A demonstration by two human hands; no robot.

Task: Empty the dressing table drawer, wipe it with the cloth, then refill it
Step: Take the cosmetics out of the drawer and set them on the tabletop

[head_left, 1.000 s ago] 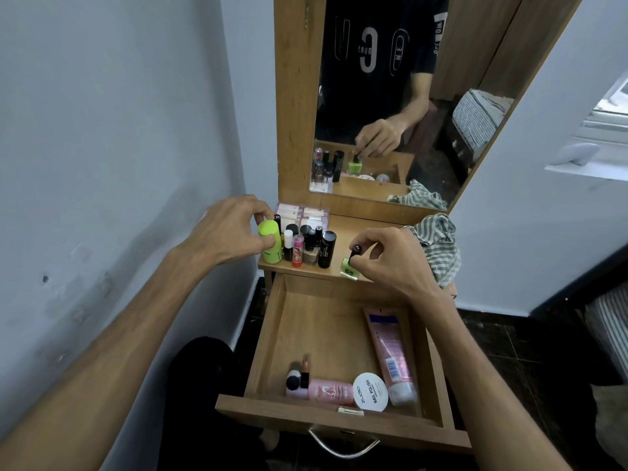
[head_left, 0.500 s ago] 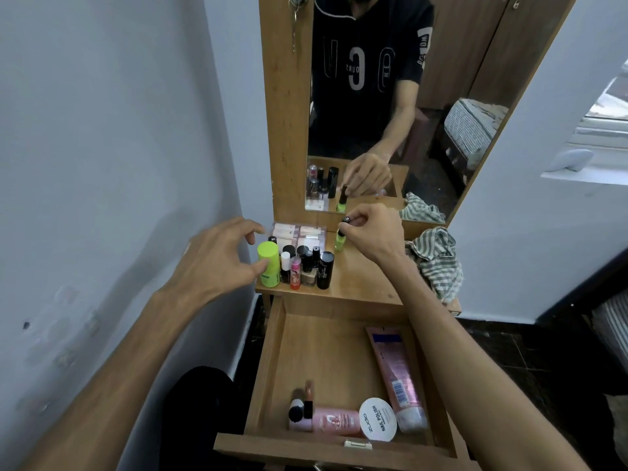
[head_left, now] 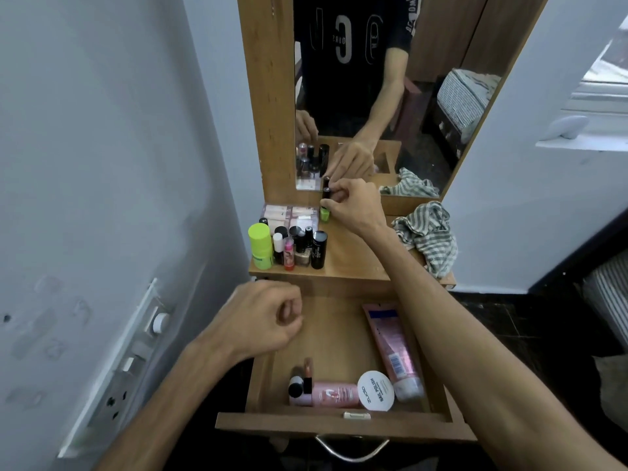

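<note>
The wooden drawer (head_left: pixel 343 426) is pulled out below the dressing table top (head_left: pixel 353 263). In it lie a long pink tube (head_left: pixel 390 348), a pink bottle (head_left: pixel 334 394), a white round nail polish jar (head_left: pixel 375 390) and a small lipstick (head_left: pixel 307 370). My right hand (head_left: pixel 353 207) pinches the black cap of a green nail polish bottle (head_left: pixel 324 214) standing at the back of the table top, by the mirror. My left hand (head_left: pixel 261 321) hovers over the drawer's back left corner, fingers curled, holding nothing. The striped cloth (head_left: pixel 428 236) lies bunched on the table's right side.
Several small cosmetics (head_left: pixel 300 248) and a lime green bottle (head_left: pixel 261 246) stand grouped on the table's left, with pink boxes (head_left: pixel 289 214) behind. A mirror (head_left: pixel 367 93) rises at the back. A wall with a switch panel (head_left: pixel 129 365) is close on the left.
My right hand carried the green nail polish bottle from the table's front edge to the back by the mirror. My left hand let go of the lime green bottle and dropped over the drawer.
</note>
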